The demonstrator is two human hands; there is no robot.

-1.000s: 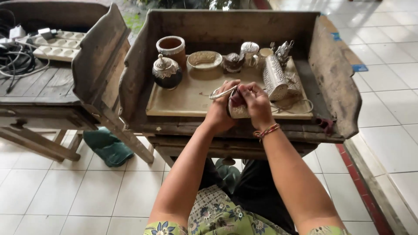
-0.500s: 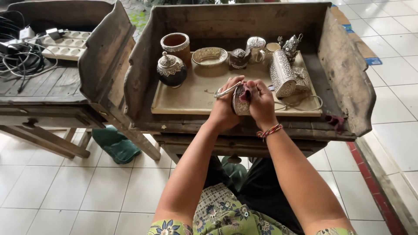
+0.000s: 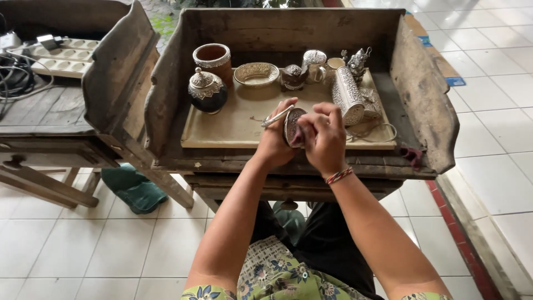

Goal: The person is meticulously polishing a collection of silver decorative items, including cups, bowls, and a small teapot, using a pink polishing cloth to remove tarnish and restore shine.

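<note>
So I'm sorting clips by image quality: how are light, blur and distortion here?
Head view: soft, even daylight, faint shadows; no harsh glare, just mild sheen on the silver cylinder; hands and round silver piece are slightly soft; wide-angle lens bows the wooden tray's walls.

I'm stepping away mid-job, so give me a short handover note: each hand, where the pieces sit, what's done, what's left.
Left hand: grips a small round silver piece and a thin metal tool.
Right hand: pressed on the same piece, rubbing side; a dark red bit shows under its fingers.
On the wooden tray: lidded dark jar, silver-rimmed brown cup, silver bowl, embossed silver cylinder.
Done: cannot tell how far the piece is worked.
Left: the piece is not yet set down.
</note>
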